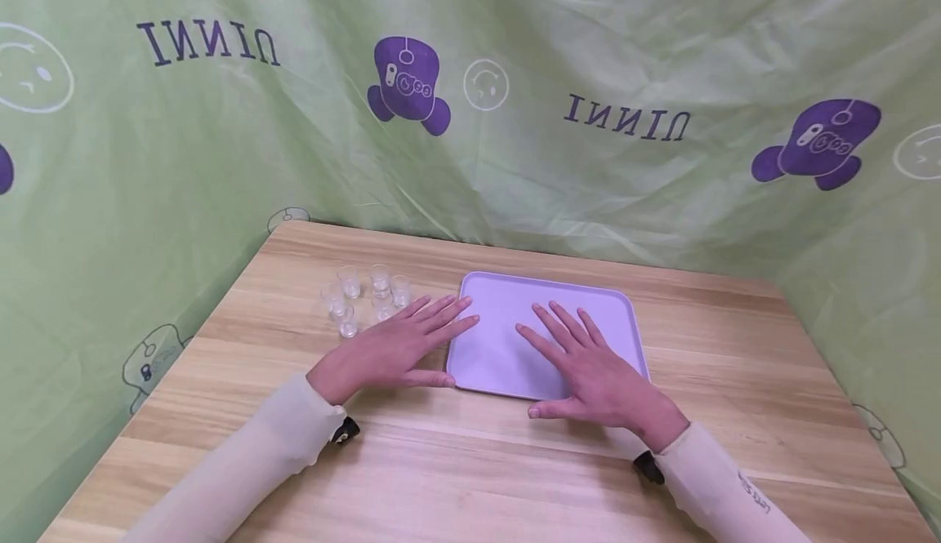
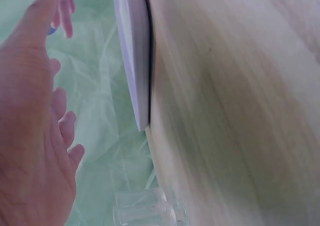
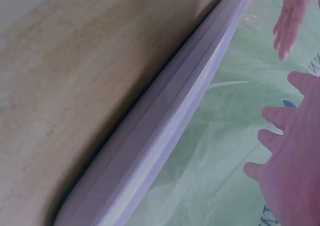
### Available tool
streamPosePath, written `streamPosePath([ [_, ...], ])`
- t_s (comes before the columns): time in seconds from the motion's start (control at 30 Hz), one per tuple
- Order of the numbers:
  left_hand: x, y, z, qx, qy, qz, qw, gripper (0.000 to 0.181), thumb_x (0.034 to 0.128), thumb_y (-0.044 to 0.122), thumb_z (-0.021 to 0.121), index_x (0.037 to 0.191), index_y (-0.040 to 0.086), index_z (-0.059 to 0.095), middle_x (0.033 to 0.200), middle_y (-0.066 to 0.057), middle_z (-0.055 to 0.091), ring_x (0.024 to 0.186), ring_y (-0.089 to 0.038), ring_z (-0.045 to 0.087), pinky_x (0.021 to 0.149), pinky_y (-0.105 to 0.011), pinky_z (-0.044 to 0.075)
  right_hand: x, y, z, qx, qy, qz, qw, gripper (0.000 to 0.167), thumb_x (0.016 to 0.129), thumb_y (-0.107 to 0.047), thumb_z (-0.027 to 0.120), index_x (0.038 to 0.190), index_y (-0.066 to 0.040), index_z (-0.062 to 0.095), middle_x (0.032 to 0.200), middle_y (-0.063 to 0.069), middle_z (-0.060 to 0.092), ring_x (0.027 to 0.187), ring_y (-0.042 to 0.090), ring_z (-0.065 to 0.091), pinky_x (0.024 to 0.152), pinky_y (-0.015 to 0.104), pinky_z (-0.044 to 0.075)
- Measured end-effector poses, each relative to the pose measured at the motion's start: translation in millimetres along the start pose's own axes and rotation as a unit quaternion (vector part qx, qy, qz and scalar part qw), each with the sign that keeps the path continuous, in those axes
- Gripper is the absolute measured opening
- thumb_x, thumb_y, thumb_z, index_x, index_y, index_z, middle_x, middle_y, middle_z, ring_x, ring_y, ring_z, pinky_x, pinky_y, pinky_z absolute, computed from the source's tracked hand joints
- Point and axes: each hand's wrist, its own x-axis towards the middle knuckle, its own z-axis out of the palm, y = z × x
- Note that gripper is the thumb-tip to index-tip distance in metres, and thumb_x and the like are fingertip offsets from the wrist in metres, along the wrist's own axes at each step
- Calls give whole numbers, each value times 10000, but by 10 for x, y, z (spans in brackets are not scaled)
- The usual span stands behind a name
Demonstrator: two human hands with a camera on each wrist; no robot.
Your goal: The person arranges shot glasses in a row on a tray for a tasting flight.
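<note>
A purple rectangular tray [image 1: 500, 347] lies on the wooden table. My left hand [image 1: 393, 351], fingers spread and straight, hovers between the tray's left edge and several small clear glasses [image 1: 347, 322]. Over the tray's right part, my right hand [image 1: 599, 376] is held with fingers spread, holding nothing. The left wrist view has my left hand [image 2: 35, 116] raised above the table beside the tray's side [image 2: 135, 55], with glasses [image 2: 145, 211] at the bottom. In the right wrist view my right hand [image 3: 295, 146] is above the tray's rim [image 3: 165, 121], not touching it.
Green fabric [image 1: 478, 184] with purple figures and lettering hangs behind and at both sides of the wooden table [image 1: 470, 478]. The glasses stand in a loose cluster left of the tray; my left hand partly covers that side of the view.
</note>
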Motion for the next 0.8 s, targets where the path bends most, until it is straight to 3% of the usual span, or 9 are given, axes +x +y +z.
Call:
streamPosePath([
  [0.2, -62, 9, -2, -8, 130, -218, 9997, 872, 996, 628, 548, 1666, 228, 161, 1718, -48, 82, 1557, -264, 112, 1239, -490, 120, -87, 60, 14, 19, 48, 223, 9997, 1044, 848, -807, 588, 1655, -253, 225, 1686, 158, 192, 1543, 380, 123, 1172, 670, 143],
  [0.4, -177, -32, -62, -4, 156, -524, 9985, 869, 1004, 628, 532, 1667, 221, 145, 1720, -37, 63, 1561, -258, 86, 1241, -472, 108, -195, 116, -12, 209, -53, 491, 9986, 1043, 853, -780, 615, 1659, -267, 197, 1699, 137, 152, 1549, 370, 94, 1189, 643, 110],
  [0.6, -352, -91, -135, -36, 463, -846, 9953, 918, 980, 567, 630, 1668, 205, 142, 1718, -48, 86, 1555, -288, 126, 1223, -550, 151, -297, 180, -35, 288, -37, 691, 9972, 1037, 851, -748, 653, 1654, -249, 226, 1692, 152, 170, 1542, 393, 111, 1181, 658, 118],
  [0.8, -494, -163, -193, 99, 748, -1192, 9900, 995, 946, 480, 726, 1663, 137, 129, 1709, -107, 121, 1546, -325, 160, 1207, -595, 162, -414, 275, -55, 343, -132, 1281, 9911, 1082, 864, -719, 667, 1667, -216, 146, 1682, 199, 162, 1528, 441, 118, 1169, 679, 137],
])
